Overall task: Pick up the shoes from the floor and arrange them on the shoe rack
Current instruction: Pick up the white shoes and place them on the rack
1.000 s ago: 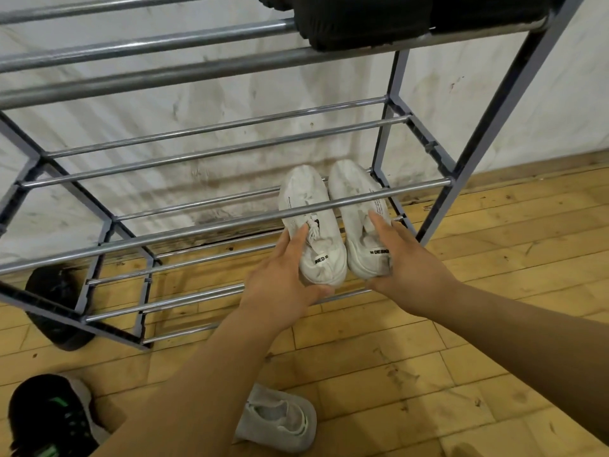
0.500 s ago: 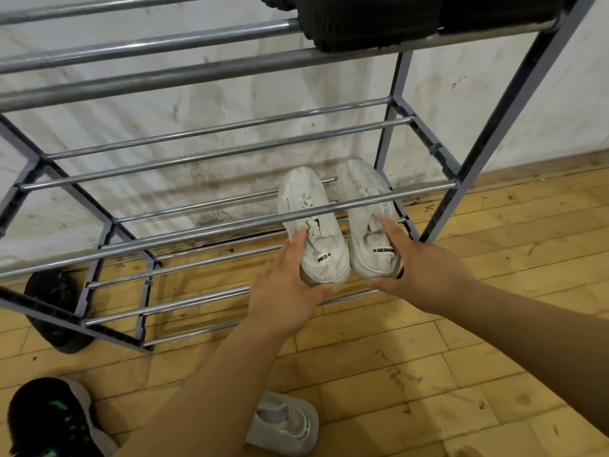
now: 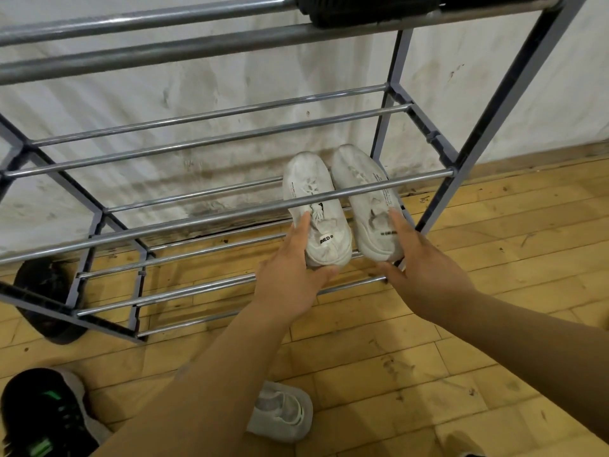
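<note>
two scuffed white shoes point(image 3: 304, 179), side by side on the rack point(image 3: 492, 127).

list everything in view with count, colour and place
shoe rack: 1, grey frame, chrome bars, against wall
white sneakers: 2, white, lowest tier, right end
black items: count unclear, black, top tier
black shoe: 1, black, floor by rack's left end
black sneaker: 1, black and green, floor, bottom left
grey sneaker: 1, pale grey, floor, bottom centre, partly hidden
left hand: 1, grips left white sneaker's heel
right hand: 1, holds right white sneaker's heel
</note>
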A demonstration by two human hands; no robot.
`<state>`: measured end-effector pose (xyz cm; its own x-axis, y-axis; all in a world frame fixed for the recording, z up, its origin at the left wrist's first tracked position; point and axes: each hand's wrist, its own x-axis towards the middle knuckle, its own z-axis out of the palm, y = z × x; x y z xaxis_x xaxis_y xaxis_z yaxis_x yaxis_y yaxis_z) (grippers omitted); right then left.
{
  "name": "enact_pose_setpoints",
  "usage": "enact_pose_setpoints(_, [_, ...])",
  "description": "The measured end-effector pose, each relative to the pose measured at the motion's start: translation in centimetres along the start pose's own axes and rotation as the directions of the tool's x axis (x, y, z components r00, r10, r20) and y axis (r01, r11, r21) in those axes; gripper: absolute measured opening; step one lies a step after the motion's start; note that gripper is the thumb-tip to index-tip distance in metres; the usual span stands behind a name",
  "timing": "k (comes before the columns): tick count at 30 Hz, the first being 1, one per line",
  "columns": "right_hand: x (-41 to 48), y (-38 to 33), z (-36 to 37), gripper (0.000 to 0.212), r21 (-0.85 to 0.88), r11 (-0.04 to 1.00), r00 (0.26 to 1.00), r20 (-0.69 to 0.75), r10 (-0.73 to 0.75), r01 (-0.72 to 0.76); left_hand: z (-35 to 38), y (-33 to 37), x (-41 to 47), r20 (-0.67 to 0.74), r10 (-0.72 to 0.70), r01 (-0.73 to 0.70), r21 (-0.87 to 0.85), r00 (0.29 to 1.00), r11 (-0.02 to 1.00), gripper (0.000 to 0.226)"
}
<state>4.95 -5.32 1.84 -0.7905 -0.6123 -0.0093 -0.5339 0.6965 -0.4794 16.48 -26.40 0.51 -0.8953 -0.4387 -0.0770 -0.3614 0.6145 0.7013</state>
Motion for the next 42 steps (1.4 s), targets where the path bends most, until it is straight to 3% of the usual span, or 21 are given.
enact_pose_setpoints(2, [-1.4, -1.0, -0.4, 0.085, -0.106, 0.994, 0.997, -0.069, -0.043, 0.036, -0.6, 0.2, -0.6, 0.047, 0.018, -0.019, 0.016, 0.999, 1.000, 0.111])
enact_pose_setpoints(4, [-3.3, -2.4, -0.3, 0.084, -0.168, 0.981, 0.990, -0.083, -0.112, 0.097, -1.9, 0.1, -1.8, 0.136, 0.024, -0.044, 0.149, 0.990, 0.988, 0.117])
enact_pose_setpoints(6, [-5.3, -4.0, 0.5, 0.083, -0.155, 0.969, 0.981, 0.064, -0.185, 0.193, -4.0, -0.5, -3.5, 0.209, 0.015, -0.085, 0.330, 0.978, 0.940, 0.119])
enact_pose_setpoints(8, [-6.6, -6.0, 1.4, 0.081, -0.101, 0.966, 0.925, 0.328, -0.193, 0.238, -7.0, -1.6, -5.7, 0.342, -0.003, -0.173, 0.483, 0.940, 0.858, 0.115])
enact_pose_setpoints(9, [-7.2, -7.2, 1.8, 0.081, -0.083, 0.961, 0.860, 0.473, -0.194, 0.262, -8.6, -2.3, -7.0, 0.434, -0.020, -0.246, 0.547, 0.901, 0.801, 0.113])
enact_pose_setpoints(12, [-7.7, -11.4, 2.0, 0.080, -0.064, 0.906, 0.544, 0.816, -0.193, 0.418, -13.6, -4.9, -11.2, 0.640, -0.140, -0.405, 0.624, 0.756, 0.668, 0.107])
enact_pose_setpoints(15, [-7.3, -14.2, 3.0, 0.092, -0.144, 0.829, 0.416, 0.902, -0.115, 0.541, -16.5, -8.5, -14.7, 0.658, -0.290, -0.282, 0.621, 0.695, 0.732, 0.099])
enact_pose_setpoints(19, [-6.1, -15.4, 8.7, 0.079, -0.093, 0.845, 0.360, 0.925, -0.123, 0.526, -16.5, -14.6, -18.5, 0.609, -0.309, -0.086, 0.531, 0.731, 0.843, 0.093])
enact_pose_setpoints(24, [-7.7, -12.7, 19.7, 0.113, -0.304, 0.834, 0.541, 0.841, 0.007, 0.461, -13.6, -19.9, -23.8, 0.482, -0.405, 0.288, 0.300, 0.777, 0.909, 0.091])
enact_pose_setpoints(27, [-10.1, -13.1, 21.4, 0.107, -0.282, 0.863, 0.656, 0.752, -0.073, 0.419, -11.9, -22.0, -27.0, 0.404, -0.508, 0.482, 0.172, 0.761, 0.859, 0.092])
enact_pose_setpoints(30, [-10.8, -14.4, 20.9, 0.116, -0.221, 0.915, 0.686, 0.723, -0.078, 0.337, -11.9, -22.8, -28.9, 0.333, -0.566, 0.587, 0.047, 0.754, 0.809, 0.097])
enact_pose_setpoints(33, [-9.7, -19.5, 18.4, 0.117, -0.056, 0.954, 0.676, 0.718, -0.166, 0.294, -14.0, -22.6, -29.8, 0.154, -0.583, 0.598, -0.088, 0.798, 0.797, 0.097])
enact_pose_setpoints(37, [-8.1, -30.9, 12.9, 0.109, 0.123, 0.884, 0.567, 0.725, -0.391, 0.452, -18.5, -20.3, -30.5, -0.131, -0.542, 0.438, -0.447, 0.830, 0.780, 0.098])
enact_pose_setpoints(39, [-8.2, -37.2, 10.2, 0.112, 0.136, 0.816, 0.516, 0.714, -0.473, 0.561, -21.2, -18.8, -31.8, -0.310, -0.549, 0.270, -0.624, 0.776, 0.733, 0.100])
enact_pose_setpoints(42, [-9.4, -45.6, 7.0, 0.112, 0.041, 0.659, 0.467, 0.673, -0.574, 0.751, -25.6, -17.8, -35.0, -0.493, -0.588, 0.124, -0.690, 0.642, 0.713, 0.097])
